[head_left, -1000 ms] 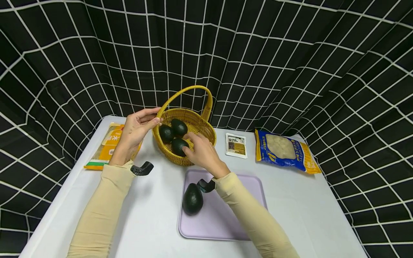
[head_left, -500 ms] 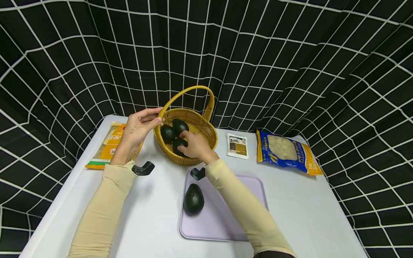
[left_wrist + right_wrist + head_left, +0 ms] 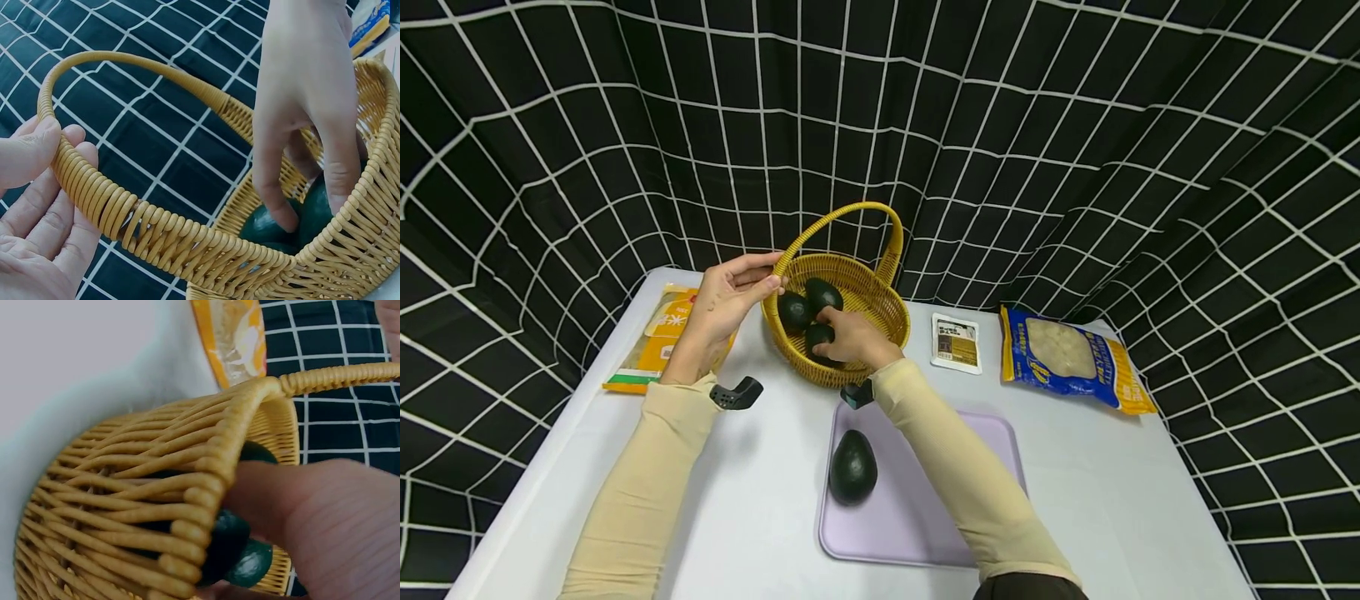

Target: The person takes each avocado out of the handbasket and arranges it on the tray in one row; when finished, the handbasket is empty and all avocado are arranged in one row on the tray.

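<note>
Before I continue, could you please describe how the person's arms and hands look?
The left sleeve and right sleeve are plain beige; dark cloth shows past the right one's elbow end. A small black device sits at each wrist. The left hand and right hand are ungloved.

Lab-like recording booth: black cloth [image 3: 1022, 100] with a white grid (creased, hanging on three sides) surrounds a white worktop [image 3: 760, 508]; two wrist-worn cameras [image 3: 736, 394] appear above it.

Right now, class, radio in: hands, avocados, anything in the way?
Left hand pinching basket handle. Right hand gripping one avocado inside basket. Two other avocados close by, possibly crowding it.
</note>
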A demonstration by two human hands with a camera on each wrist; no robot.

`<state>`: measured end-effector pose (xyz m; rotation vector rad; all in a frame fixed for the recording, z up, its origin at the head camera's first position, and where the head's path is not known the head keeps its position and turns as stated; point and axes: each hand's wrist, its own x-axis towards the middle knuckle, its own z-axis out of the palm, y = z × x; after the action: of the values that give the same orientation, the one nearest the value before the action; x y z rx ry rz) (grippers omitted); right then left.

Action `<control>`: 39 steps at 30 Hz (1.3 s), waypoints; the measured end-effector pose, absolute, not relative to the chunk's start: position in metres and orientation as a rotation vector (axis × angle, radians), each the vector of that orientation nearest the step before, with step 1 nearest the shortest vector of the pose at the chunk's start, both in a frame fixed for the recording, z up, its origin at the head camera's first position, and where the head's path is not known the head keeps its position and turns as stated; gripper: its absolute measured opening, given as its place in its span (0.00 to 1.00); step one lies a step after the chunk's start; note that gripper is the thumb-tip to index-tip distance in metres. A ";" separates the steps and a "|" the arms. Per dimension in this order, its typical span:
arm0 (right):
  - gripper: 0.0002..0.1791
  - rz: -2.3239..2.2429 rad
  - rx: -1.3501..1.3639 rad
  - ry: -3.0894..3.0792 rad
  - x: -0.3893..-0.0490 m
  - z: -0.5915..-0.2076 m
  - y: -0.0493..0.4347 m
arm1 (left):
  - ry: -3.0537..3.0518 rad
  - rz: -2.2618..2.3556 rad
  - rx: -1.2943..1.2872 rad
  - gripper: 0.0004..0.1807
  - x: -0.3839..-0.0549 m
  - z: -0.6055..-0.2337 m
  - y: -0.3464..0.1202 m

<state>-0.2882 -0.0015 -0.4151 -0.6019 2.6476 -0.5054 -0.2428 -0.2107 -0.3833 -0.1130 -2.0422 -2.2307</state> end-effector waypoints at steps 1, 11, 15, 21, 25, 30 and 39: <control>0.31 -0.510 -0.606 2.639 -0.289 -0.416 -0.002 | -2.045 -2.228 -0.111 0.22 -0.243 -0.383 -0.211; 0.30 -0.548 -0.614 2.632 -0.290 -0.424 -0.003 | -2.047 -2.227 -0.121 0.22 -0.243 -0.384 -0.211; 0.28 -0.562 -0.624 2.653 -0.289 -0.427 -0.001 | -2.031 -2.253 -0.131 0.21 -0.242 -0.385 -0.210; 0.28 -0.595 -0.633 2.659 -0.289 -0.429 0.003 | -2.016 -2.251 -0.158 0.21 -0.243 -0.385 -0.211; 0.28 -0.613 -0.636 2.675 -0.289 -0.427 0.006 | -2.009 -2.241 -0.166 0.21 -0.243 -0.384 -0.212; 0.28 -0.632 -0.646 2.694 -0.286 -0.422 0.012 | -2.007 -2.246 -0.160 0.22 -0.243 -0.383 -0.211; 0.29 -0.763 -0.652 2.738 -0.278 -0.413 0.027 | -1.979 -2.273 -0.158 0.22 -0.242 -0.383 -0.210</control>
<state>-0.2775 0.0274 -0.4132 -0.6519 2.7379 -0.7626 -0.2423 -0.2100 -0.3833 -0.1582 -1.9795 -2.2730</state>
